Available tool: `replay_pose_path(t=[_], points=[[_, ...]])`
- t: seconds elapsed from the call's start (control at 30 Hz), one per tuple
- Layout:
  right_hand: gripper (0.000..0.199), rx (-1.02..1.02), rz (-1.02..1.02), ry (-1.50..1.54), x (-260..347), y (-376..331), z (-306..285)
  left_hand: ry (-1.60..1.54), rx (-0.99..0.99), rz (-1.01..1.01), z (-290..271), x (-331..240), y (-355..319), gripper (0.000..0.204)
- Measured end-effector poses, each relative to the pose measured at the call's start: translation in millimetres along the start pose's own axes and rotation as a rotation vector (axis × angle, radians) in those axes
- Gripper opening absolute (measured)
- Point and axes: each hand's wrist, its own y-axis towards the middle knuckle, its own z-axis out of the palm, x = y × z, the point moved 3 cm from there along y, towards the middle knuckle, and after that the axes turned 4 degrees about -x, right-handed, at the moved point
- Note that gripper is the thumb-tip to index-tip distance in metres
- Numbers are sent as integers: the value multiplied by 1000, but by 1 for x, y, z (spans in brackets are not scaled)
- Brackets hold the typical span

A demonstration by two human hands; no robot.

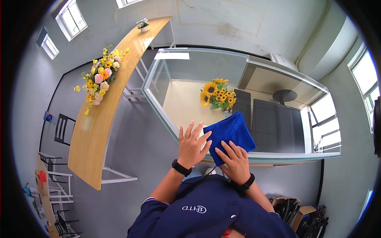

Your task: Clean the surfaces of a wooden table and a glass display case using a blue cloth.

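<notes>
A blue cloth (231, 133) lies flat against a glass partition panel (166, 79) in front of me. My right hand (237, 160) presses on the cloth's lower part, fingers spread over it. My left hand (191, 143) lies flat on the glass just left of the cloth, fingers apart, its fingertips touching the cloth's left edge. Both wrists wear black bands. Behind the glass stands a bunch of sunflowers (216, 94) on a pale desk (182, 103).
Beyond the glass are a black keyboard (242, 104) and a dark monitor (277, 126). A long wooden table (101, 115) with a flower arrangement (101, 77) runs at left. Chairs (63, 129) stand at far left, boxes (301, 216) at lower right.
</notes>
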Motion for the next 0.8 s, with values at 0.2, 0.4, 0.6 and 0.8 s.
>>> replay_pose_path(t=[0.2,0.4,0.6,0.8], points=[[52,-35,7,-20,-3,1,0,-2,11,10,1,-2,5,25],[55,-35,23,-37,-1,-3,0,0,25,1,3,-3,1,26],[56,-54,31,-19,1,-5,0,6,37,3,2,-2,-2,26],[54,-52,27,-10,-3,-2,-1,26,35,12,1,-4,6,26]])
